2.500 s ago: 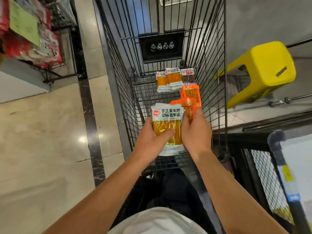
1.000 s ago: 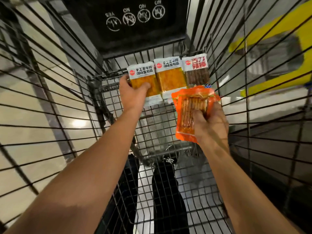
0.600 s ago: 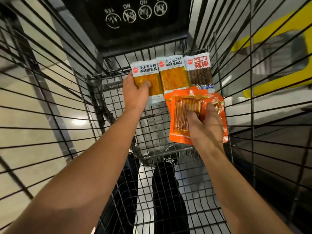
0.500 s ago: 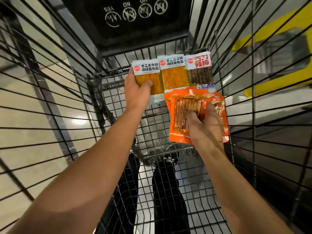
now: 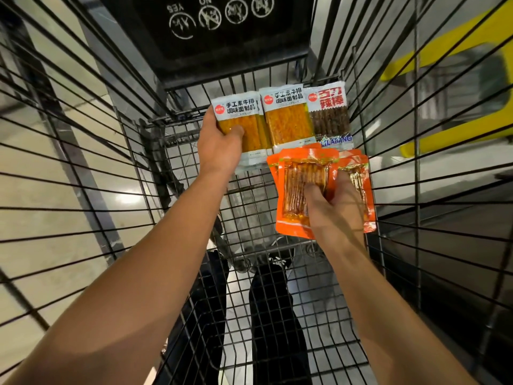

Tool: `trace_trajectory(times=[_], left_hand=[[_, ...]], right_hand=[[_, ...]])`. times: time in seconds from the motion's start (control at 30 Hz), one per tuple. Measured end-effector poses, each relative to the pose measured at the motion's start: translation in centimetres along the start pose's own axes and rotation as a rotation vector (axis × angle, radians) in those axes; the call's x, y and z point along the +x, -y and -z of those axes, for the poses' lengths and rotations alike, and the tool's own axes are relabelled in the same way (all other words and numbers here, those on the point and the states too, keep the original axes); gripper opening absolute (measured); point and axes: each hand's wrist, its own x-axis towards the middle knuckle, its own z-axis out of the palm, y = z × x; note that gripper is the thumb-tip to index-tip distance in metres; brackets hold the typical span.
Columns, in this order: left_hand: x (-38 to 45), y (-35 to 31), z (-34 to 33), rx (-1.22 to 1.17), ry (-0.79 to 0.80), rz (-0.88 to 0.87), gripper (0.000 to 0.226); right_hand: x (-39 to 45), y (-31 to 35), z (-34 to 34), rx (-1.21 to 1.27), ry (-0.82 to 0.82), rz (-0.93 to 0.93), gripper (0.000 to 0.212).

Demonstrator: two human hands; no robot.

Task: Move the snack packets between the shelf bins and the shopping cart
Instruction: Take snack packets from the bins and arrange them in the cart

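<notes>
Both arms reach into cart: left hand grip holds yellow pkt, right hand grip pinches orange pkts.

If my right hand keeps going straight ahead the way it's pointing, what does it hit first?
Probably the brown stick packet lying just beyond the orange packets your right hand holds; past it is the cart's end wall. Depth is hard to judge.
</notes>
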Motion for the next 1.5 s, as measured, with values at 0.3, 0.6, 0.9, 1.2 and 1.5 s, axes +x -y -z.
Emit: trace_trajectory(times=[0.3,0.6,0.9,1.2,1.5], left_hand=[[-0.5,0.2,-0.4,-0.094,0.073,0.058,0.047],[-1.3,-0.6,0.8,-0.094,0.081,0.025,0.049],[-7.9,-1.7,2.0,-0.177,-0.21,-0.055,0.018],[-18.4,-0.9,2.5,-0.201,0.432,0.109,0.011],[-19.2,-1.7,4.8,-0.225,0.556,0.111,0.02]], right_hand=[[-0.1,-1.1,-0.3,0.021,0.017,-0.016,0.02],[-0.4,-1.5,0.0,0.074,0.062,-0.045,0.015],[-2.8,-0.6,2.2,0.33,0.162,-0.109,0.021],[-6.4,-0.3,3.9,0.459,0.156,-0.06,0.018],[-8.5,-0.8,5.1,0.289,0.33,0.081,0.043]])
